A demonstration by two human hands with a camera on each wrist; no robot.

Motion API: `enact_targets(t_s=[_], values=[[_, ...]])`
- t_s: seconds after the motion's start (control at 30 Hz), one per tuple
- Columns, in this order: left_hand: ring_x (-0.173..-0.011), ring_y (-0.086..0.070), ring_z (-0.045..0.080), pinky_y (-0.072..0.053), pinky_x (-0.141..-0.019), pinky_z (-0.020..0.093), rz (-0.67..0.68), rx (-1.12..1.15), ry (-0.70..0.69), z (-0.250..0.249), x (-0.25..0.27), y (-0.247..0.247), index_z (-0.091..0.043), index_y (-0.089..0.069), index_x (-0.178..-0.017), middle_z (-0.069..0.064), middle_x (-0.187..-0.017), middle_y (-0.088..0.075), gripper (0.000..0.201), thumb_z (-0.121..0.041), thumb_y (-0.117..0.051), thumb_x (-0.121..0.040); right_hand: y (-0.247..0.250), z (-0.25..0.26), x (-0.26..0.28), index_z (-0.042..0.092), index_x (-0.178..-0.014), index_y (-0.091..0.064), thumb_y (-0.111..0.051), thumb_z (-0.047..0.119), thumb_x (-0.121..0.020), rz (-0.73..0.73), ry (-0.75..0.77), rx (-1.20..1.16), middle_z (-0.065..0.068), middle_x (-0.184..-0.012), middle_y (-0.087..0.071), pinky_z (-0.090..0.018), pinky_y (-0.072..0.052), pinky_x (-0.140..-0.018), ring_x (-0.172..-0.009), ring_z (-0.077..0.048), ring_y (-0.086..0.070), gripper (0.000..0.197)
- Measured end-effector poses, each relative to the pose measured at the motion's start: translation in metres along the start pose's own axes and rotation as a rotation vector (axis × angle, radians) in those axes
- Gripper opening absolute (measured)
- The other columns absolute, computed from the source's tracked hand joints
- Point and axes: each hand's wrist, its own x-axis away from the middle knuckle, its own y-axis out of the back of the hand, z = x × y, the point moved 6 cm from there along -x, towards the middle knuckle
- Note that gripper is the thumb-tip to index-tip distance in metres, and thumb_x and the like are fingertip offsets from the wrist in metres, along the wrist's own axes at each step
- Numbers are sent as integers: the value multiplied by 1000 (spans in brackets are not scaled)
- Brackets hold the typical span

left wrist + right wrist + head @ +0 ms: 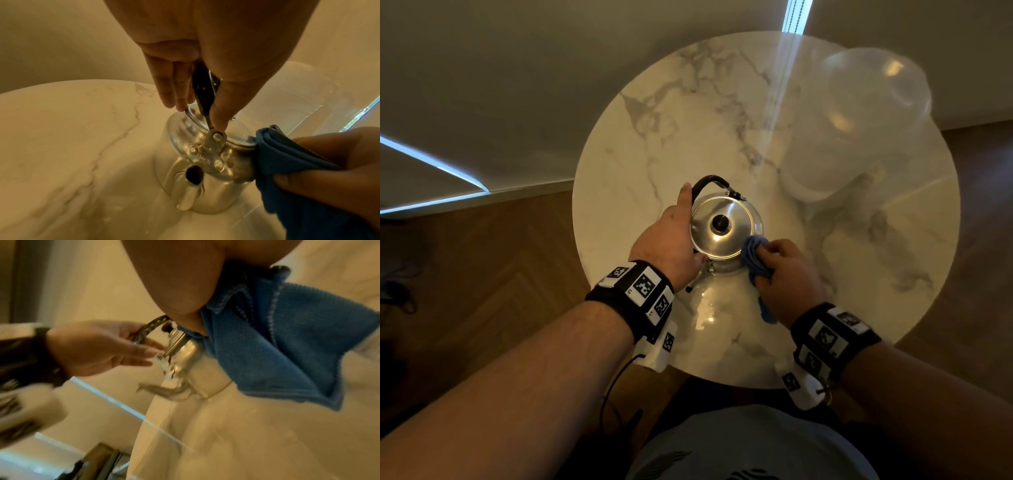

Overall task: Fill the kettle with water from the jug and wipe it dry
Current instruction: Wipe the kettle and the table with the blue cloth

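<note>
A shiny steel kettle with its lid on and a black knob stands mid-table, spout pointing toward me. Its black handle is folded to the far left. My left hand rests against the kettle's left side with straight fingers, and its thumb lies by the handle hinge. My right hand grips a bunched blue cloth and presses it to the kettle's near right side. A translucent plastic jug stands at the far right, with no hand on it.
The round marble table has a wet, glossy patch in front of the kettle. Its near edge is close to my body. Wooden floor lies to the left and right, and a pale wall rises behind.
</note>
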Motion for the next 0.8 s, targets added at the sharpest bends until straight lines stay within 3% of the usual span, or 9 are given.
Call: enact_targets(t_s=[0.1, 0.2, 0.27, 0.37, 0.43, 0.53, 0.63, 0.73, 0.8], values=[[-104, -67, 20, -57, -84, 40, 1, 2, 5, 1, 0, -1, -41, 0, -151, -5, -133, -54, 112, -35, -79, -72, -17, 22, 19, 18, -113, -74, -57, 34, -82, 36, 94, -20, -5, -117, -67, -27, -49, -67, -82, -28, -69, 39], [-100, -67, 19, -58, -83, 42, 4, 7, -3, 2, 0, -1, -41, 1, -150, -7, -131, -54, 111, -37, -77, -72, -39, 50, 20, 18, -118, -73, -74, 18, -82, 30, 234, -29, -8, -112, -70, -34, -59, -62, -77, -30, -70, 36], [-98, -68, 18, -59, -82, 41, 10, 8, -11, 1, 0, -1, -42, 1, -150, -7, -131, -55, 111, -39, -77, -71, -50, 61, 16, 20, -123, -68, -74, 18, -84, 45, 236, -30, -6, -108, -67, -33, -58, -59, -73, -28, -68, 40], [-98, -68, 16, -59, -82, 39, 16, 4, -17, 1, -1, -2, -40, 1, -151, -8, -131, -56, 113, -41, -78, -71, -54, 55, 19, 22, -127, -66, -75, 18, -84, 8, 197, -98, -6, -114, -65, -35, -59, -64, -80, -26, -67, 44], [-100, -67, 16, -58, -82, 38, 11, 2, -9, 3, -1, -2, -40, 1, -152, -8, -132, -55, 113, -40, -78, -72, -46, 39, 25, 24, -120, -69, -76, 16, -82, -45, 101, -190, -3, -115, -64, -32, -55, -71, -87, -22, -64, 40], [-103, -66, 17, -58, -83, 37, 1, 1, -18, 3, -2, -3, -40, 2, -152, -8, -132, -55, 112, -38, -78, -73, -26, 0, 20, 24, -104, -70, -69, 11, -79, -194, -224, -350, 2, -100, -65, -23, -45, -73, -88, -17, -61, 28], [-105, -66, 18, -55, -81, 35, -6, 5, -17, 4, -2, -3, -39, 2, -152, -7, -133, -55, 111, -35, -77, -73, -8, -27, -10, 23, -113, -69, -58, 2, -84, -286, -419, -483, 6, -95, -66, -7, -41, -71, -91, -15, -63, 37], [-106, -66, 18, -55, -82, 36, -4, 15, -17, 3, 0, -3, -38, 2, -152, -7, -133, -55, 112, -35, -77, -73, -12, -26, -26, 13, -127, -64, -51, 4, -94, -94, -452, -321, -8, -103, -67, -24, -40, -79, -105, -29, -65, 36], [-106, -66, 19, -55, -82, 36, -3, 15, -15, 3, 0, -3, -38, 2, -153, -6, -133, -55, 112, -34, -78, -73, -32, -17, -13, 4, -129, -60, -47, 11, -102, 49, -419, -149, -19, -119, -66, -29, -41, -82, -115, -34, -61, 31]])
